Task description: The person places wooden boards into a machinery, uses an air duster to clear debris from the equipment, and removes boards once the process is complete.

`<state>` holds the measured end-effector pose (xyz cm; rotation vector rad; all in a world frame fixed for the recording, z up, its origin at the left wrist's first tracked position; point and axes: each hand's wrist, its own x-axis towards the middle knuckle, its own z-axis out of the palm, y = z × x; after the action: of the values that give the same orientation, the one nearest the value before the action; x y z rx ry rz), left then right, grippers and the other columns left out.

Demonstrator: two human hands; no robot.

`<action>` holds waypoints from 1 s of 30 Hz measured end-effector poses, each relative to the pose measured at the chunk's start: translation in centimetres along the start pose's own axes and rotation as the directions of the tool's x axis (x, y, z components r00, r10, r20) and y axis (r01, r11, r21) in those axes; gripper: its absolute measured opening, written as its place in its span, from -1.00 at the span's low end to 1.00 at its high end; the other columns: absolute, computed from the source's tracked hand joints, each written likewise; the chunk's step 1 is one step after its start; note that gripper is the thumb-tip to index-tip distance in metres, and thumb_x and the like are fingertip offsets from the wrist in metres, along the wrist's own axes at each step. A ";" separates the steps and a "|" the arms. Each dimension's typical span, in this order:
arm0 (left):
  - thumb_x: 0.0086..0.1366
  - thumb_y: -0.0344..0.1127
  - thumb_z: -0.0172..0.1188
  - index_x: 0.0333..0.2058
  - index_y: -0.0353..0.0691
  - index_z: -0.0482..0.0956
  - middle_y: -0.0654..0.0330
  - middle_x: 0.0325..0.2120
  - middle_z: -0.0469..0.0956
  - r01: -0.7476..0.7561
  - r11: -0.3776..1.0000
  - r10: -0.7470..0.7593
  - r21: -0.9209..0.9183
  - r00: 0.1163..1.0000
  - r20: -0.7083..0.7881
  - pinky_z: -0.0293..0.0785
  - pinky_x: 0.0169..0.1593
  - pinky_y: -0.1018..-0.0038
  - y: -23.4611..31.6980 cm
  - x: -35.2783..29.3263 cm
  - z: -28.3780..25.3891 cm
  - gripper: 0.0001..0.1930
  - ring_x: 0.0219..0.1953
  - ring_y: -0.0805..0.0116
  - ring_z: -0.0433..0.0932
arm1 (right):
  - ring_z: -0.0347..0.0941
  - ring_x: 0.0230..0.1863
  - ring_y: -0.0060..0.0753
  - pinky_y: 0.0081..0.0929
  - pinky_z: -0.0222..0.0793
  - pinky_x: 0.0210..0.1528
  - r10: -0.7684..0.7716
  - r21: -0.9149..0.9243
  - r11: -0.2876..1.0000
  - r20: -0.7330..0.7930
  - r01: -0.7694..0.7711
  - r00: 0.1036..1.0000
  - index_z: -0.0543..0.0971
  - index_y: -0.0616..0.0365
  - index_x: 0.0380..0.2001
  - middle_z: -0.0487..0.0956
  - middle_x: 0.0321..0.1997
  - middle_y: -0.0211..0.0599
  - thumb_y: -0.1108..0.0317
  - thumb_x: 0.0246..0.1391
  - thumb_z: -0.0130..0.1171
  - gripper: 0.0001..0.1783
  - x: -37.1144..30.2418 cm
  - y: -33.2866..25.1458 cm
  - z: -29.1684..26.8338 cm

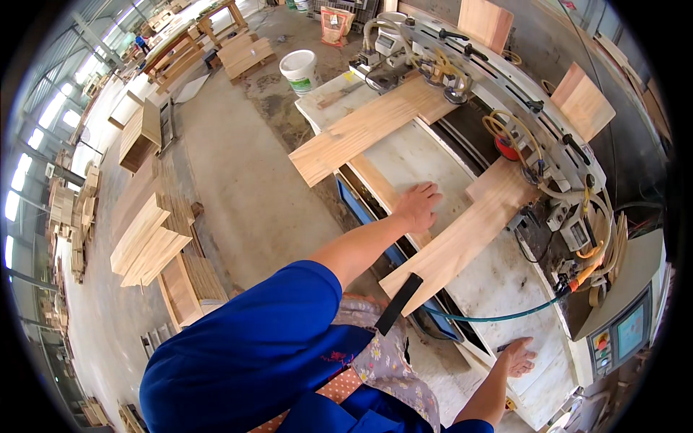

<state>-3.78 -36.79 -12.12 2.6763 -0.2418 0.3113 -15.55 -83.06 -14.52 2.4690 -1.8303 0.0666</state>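
My left hand (pixel 417 207) reaches over the white machine table (pixel 404 162), between two pale wooden boards, its fingers loosely stretched and holding nothing. Beside it lies a narrow wooden strip (pixel 374 179) along the table's front edge. The farther board (pixel 354 137) and the nearer board (pixel 462 234) both run under the clamp beam (pixel 530 105) and overhang the front edge. A black strip (pixel 399 303) crosses the nearer board's front end. Low on the right, my right hand (pixel 518 357) is by the white surface with fingers apart. A small dark piece shows beside it; whether they touch I cannot tell.
A teal hose (pixel 498 316) crosses the table between the nearer board and my right hand. A control panel (pixel 628 328) stands at the right. Left of me are stacked boards (pixel 155 242) on the floor; a white bucket (pixel 299 71) stands beyond the table's far end.
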 end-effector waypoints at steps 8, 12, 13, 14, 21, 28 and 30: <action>0.04 -0.23 0.14 -0.03 -0.18 0.43 0.12 0.08 0.33 0.037 0.998 -0.034 -0.050 0.998 0.053 0.14 0.28 0.25 0.6 0.3 -0.3 -0.54 0.25 0.16 0.17 | -0.15 0.45 -0.08 -0.11 -0.18 0.36 0.007 0.003 1.000 0.000 -0.007 1.000 0.09 -0.09 0.34 -0.02 0.44 -0.02 -0.41 0.09 -0.37 -0.12 0.9 0.5 1.0; 0.01 -0.28 0.18 -0.08 -0.17 0.44 0.12 0.06 0.35 0.017 0.999 -0.016 -0.035 1.000 0.010 0.21 0.24 0.24 0.2 0.0 -0.3 -0.57 0.23 0.13 0.21 | -0.12 0.44 -0.08 -0.08 -0.19 0.36 0.011 -0.024 1.000 -0.018 -0.011 1.000 0.13 -0.13 0.32 0.02 0.42 -0.04 -0.40 0.10 -0.35 -0.15 0.4 0.0 0.4; 0.01 -0.28 0.18 -0.09 -0.18 0.44 0.12 0.05 0.35 0.023 0.999 -0.022 -0.035 1.000 0.018 0.20 0.25 0.25 0.1 -0.1 -0.3 -0.58 0.23 0.13 0.21 | -0.11 0.44 -0.08 -0.08 -0.19 0.36 0.012 -0.027 1.000 -0.024 -0.013 1.000 0.13 -0.13 0.32 0.02 0.42 -0.04 -0.40 0.10 -0.35 -0.16 0.4 -0.1 0.6; 0.01 -0.28 0.18 -0.09 -0.18 0.44 0.12 0.05 0.35 0.032 0.999 -0.031 -0.033 0.999 0.026 0.20 0.25 0.25 -0.1 -0.3 -0.5 -0.58 0.23 0.12 0.20 | -0.11 0.44 -0.07 -0.08 -0.19 0.36 0.011 -0.030 0.999 -0.028 -0.011 1.000 0.14 -0.13 0.32 0.02 0.42 -0.04 -0.39 0.10 -0.35 -0.16 0.3 -0.3 0.7; 0.08 -0.18 0.13 0.06 -0.17 0.41 0.05 0.20 0.25 0.022 1.000 -0.025 0.023 0.992 0.122 0.07 0.31 0.25 0.4 0.7 0.7 -0.48 0.29 0.14 0.14 | 0.08 0.35 0.00 0.01 0.05 0.27 -0.062 -0.061 0.997 -0.132 0.054 0.989 0.24 0.03 0.27 0.22 0.32 0.01 -0.42 0.10 -0.35 -0.11 2.9 2.0 4.8; 0.13 -0.13 0.14 0.10 -0.13 0.41 0.10 0.21 0.27 0.066 0.994 -0.077 0.089 0.988 0.133 0.09 0.32 0.29 -2.0 0.1 1.3 -0.47 0.28 0.18 0.17 | -0.14 0.43 0.06 -0.01 -0.21 0.37 -0.049 0.036 0.998 -0.028 0.050 0.998 0.12 0.07 0.32 0.01 0.40 0.11 -0.36 0.10 -0.28 -0.11 1.5 -0.1 2.1; 0.14 -0.17 0.14 0.08 -0.14 0.42 0.10 0.19 0.30 0.063 0.993 -0.075 0.100 0.990 0.123 0.13 0.30 0.30 -0.7 0.3 0.4 -0.50 0.27 0.19 0.19 | -0.23 0.45 0.03 -0.04 -0.30 0.39 -0.058 0.109 0.992 -0.008 0.059 0.998 0.09 0.07 0.33 -0.05 0.42 0.10 -0.33 0.11 -0.26 -0.11 0.2 -0.4 0.5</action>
<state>-3.24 -36.36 -12.70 2.7956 -0.1761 0.1347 -15.10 -83.16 -15.04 2.5905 -1.7969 0.1743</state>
